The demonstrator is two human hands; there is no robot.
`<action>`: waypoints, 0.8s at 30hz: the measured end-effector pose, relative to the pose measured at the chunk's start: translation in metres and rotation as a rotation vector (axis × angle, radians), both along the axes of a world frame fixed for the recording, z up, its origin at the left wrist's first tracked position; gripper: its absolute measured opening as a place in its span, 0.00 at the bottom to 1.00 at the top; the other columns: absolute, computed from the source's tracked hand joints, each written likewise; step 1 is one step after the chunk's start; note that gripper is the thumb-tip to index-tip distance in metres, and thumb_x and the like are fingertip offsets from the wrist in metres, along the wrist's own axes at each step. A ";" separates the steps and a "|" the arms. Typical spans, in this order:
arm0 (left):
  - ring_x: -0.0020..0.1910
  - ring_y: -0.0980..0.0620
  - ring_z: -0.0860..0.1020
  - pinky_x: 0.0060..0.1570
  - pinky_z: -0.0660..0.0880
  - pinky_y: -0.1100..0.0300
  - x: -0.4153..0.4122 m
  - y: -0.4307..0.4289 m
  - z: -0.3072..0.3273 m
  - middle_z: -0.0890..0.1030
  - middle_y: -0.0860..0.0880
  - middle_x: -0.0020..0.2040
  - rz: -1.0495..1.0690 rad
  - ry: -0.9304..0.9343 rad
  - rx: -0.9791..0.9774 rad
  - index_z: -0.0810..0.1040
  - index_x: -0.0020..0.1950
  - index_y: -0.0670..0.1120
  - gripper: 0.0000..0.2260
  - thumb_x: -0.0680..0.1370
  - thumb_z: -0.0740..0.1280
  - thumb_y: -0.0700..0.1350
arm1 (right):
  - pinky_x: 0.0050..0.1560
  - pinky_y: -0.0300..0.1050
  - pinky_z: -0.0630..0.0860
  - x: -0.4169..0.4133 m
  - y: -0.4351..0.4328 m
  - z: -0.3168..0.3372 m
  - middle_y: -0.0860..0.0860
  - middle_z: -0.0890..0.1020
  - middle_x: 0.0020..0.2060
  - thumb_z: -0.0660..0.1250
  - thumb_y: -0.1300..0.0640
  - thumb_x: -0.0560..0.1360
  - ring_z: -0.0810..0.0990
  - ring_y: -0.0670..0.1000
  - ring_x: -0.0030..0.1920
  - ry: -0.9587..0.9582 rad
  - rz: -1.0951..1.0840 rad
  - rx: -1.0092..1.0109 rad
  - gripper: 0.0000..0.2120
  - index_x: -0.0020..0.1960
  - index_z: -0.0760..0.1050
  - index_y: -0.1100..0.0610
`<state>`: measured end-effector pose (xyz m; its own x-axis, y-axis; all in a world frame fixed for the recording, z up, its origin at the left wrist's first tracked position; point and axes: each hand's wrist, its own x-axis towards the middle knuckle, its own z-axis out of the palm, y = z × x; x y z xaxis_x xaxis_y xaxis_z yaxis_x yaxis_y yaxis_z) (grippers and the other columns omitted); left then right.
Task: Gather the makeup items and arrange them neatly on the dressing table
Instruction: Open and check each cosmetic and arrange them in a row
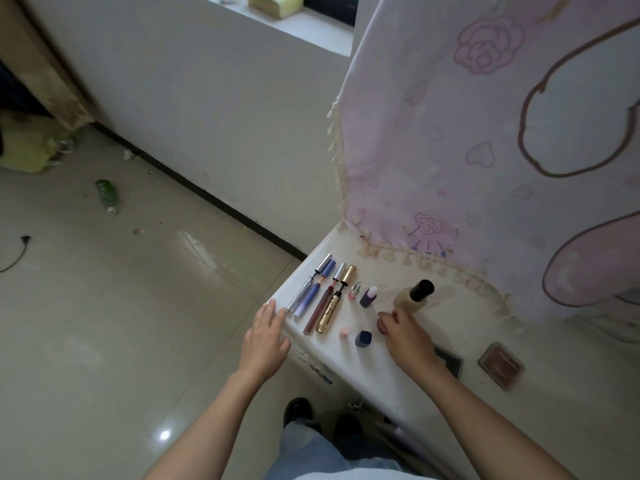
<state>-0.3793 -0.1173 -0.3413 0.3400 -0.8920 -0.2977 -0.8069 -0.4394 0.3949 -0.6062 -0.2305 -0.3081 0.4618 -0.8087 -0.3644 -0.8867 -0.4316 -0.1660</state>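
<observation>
On the white dressing table [353,362] several makeup tubes lie side by side: a silver tube [309,283], a blue tube [316,289], a dark red lip gloss [321,304] and a gold tube [335,304]. To their right stand a tiny clear vial [354,291] and a small purple bottle [368,296]. A pink cap [345,331] and a dark blue sponge [363,338] sit nearer me. My left hand [265,337] rests open at the table's left edge. My right hand [403,336] holds the base of a beige foundation bottle [414,296] with a black cap.
A pink printed cloth [485,150] with a tasselled fringe hangs behind the items. A brown compact [501,366] and a dark square item [450,360] lie to the right on the table. On the tiled floor lie a green bottle [107,195] and a black cable [17,252].
</observation>
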 end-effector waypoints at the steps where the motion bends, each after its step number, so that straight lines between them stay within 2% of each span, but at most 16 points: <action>1: 0.76 0.51 0.47 0.67 0.61 0.55 0.001 0.000 0.001 0.49 0.48 0.77 0.006 0.008 0.002 0.56 0.74 0.47 0.26 0.77 0.58 0.43 | 0.37 0.44 0.63 0.000 0.000 0.001 0.56 0.70 0.55 0.57 0.61 0.76 0.70 0.55 0.47 0.002 0.006 -0.002 0.03 0.46 0.63 0.55; 3: 0.76 0.50 0.49 0.69 0.58 0.54 0.001 0.000 0.003 0.51 0.47 0.77 0.016 0.024 -0.002 0.57 0.74 0.46 0.25 0.77 0.59 0.43 | 0.37 0.43 0.63 -0.002 0.001 0.007 0.55 0.70 0.56 0.57 0.59 0.76 0.70 0.54 0.47 -0.001 -0.013 -0.018 0.02 0.47 0.64 0.55; 5: 0.75 0.50 0.50 0.71 0.55 0.53 0.001 0.001 0.007 0.54 0.47 0.76 0.043 0.036 -0.003 0.58 0.74 0.46 0.25 0.78 0.59 0.45 | 0.40 0.43 0.68 -0.005 0.003 0.015 0.54 0.69 0.58 0.59 0.56 0.76 0.72 0.54 0.51 -0.030 -0.052 -0.049 0.09 0.55 0.68 0.56; 8: 0.74 0.49 0.55 0.71 0.56 0.51 0.001 -0.001 0.018 0.59 0.48 0.75 0.089 0.065 -0.071 0.60 0.73 0.46 0.24 0.78 0.60 0.46 | 0.50 0.43 0.74 -0.011 0.008 0.034 0.54 0.69 0.60 0.62 0.55 0.75 0.73 0.53 0.56 -0.161 -0.116 -0.090 0.17 0.63 0.67 0.55; 13: 0.68 0.49 0.67 0.66 0.62 0.52 -0.010 -0.021 0.066 0.71 0.48 0.68 0.041 0.091 -0.345 0.69 0.68 0.44 0.28 0.73 0.56 0.57 | 0.45 0.31 0.68 -0.003 0.006 0.079 0.49 0.70 0.50 0.68 0.57 0.72 0.73 0.47 0.46 -0.491 -0.110 -0.092 0.15 0.57 0.73 0.54; 17: 0.63 0.50 0.70 0.58 0.61 0.60 -0.025 -0.046 0.111 0.75 0.50 0.63 -0.063 0.163 -0.522 0.71 0.66 0.45 0.33 0.68 0.52 0.62 | 0.42 0.22 0.67 0.011 -0.001 0.122 0.46 0.72 0.46 0.71 0.59 0.70 0.71 0.38 0.42 -0.687 -0.149 -0.012 0.15 0.54 0.73 0.52; 21: 0.58 0.57 0.72 0.60 0.65 0.63 -0.041 -0.059 0.145 0.77 0.51 0.59 -0.168 0.319 -0.664 0.73 0.65 0.44 0.31 0.68 0.59 0.60 | 0.41 0.25 0.71 0.017 -0.007 0.152 0.48 0.77 0.45 0.73 0.60 0.67 0.76 0.41 0.43 -0.839 -0.177 0.054 0.15 0.48 0.73 0.46; 24: 0.53 0.62 0.74 0.55 0.68 0.73 -0.053 -0.061 0.159 0.76 0.60 0.54 -0.203 0.389 -0.785 0.75 0.61 0.47 0.24 0.67 0.66 0.55 | 0.41 0.27 0.73 0.018 -0.004 0.169 0.47 0.80 0.40 0.73 0.60 0.68 0.78 0.39 0.39 -0.932 -0.181 0.143 0.16 0.44 0.72 0.42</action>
<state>-0.4318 -0.1787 -0.1828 0.1560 -0.9192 0.3615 -0.5864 0.2083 0.7828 -0.5882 -0.2346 -0.1386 0.4884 -0.8725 -0.0144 -0.4230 -0.2223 -0.8785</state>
